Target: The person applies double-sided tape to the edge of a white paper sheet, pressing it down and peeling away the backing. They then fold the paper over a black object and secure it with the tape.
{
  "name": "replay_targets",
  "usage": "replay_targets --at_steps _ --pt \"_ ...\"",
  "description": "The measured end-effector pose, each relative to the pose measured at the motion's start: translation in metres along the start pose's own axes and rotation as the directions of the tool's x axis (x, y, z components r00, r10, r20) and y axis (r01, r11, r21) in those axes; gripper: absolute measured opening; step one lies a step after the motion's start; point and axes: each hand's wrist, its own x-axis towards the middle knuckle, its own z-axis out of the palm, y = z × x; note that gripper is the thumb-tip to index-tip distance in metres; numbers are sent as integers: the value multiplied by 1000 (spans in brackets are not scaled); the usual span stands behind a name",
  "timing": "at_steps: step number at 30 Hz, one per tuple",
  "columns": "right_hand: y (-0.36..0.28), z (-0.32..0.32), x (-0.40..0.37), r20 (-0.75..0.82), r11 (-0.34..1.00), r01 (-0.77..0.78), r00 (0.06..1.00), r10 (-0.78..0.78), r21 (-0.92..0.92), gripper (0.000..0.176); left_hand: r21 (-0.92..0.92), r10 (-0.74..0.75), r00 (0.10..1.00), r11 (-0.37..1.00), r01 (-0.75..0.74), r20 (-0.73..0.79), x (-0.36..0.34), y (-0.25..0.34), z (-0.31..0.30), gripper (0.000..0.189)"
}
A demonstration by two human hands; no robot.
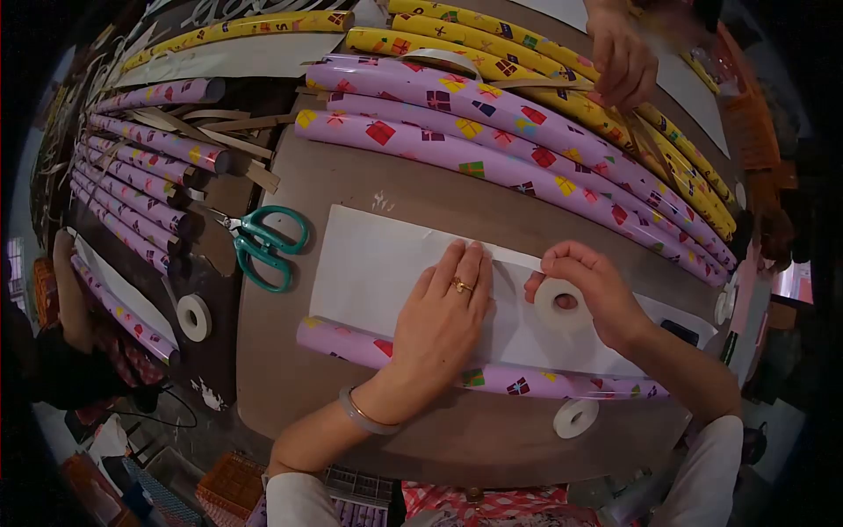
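Note:
A sheet of gift wrapping paper lies on the table, its white back [369, 263] up and its lilac printed part rolled [342, 341] along the near edge. My left hand [443, 307] presses flat on the white side, fingers stretched out, a ring on one finger. In my right hand [593, 285] is a roll of white tape [562, 304], held over the right part of the sheet near its far edge. A second tape roll [576, 418] rests just below the lilac roll. Left of the sheet lie teal-handled scissors [268, 241], blades pointing left.
Lilac rolls [492, 145] and yellow rolls [527, 66] lie across the far side, where another person's hand [622, 61] touches the yellow ones. More lilac rolls [132, 184] and a tape roll [194, 318] are on the left table, beside another person's arm [70, 290].

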Motion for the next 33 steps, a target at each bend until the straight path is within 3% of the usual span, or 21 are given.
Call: replay_targets --at_steps 33 --pt "-5 1 -1 -49 983 -3 999 -7 -185 14 -1 22 1000 1000 -22 -12 0 0 0 54"
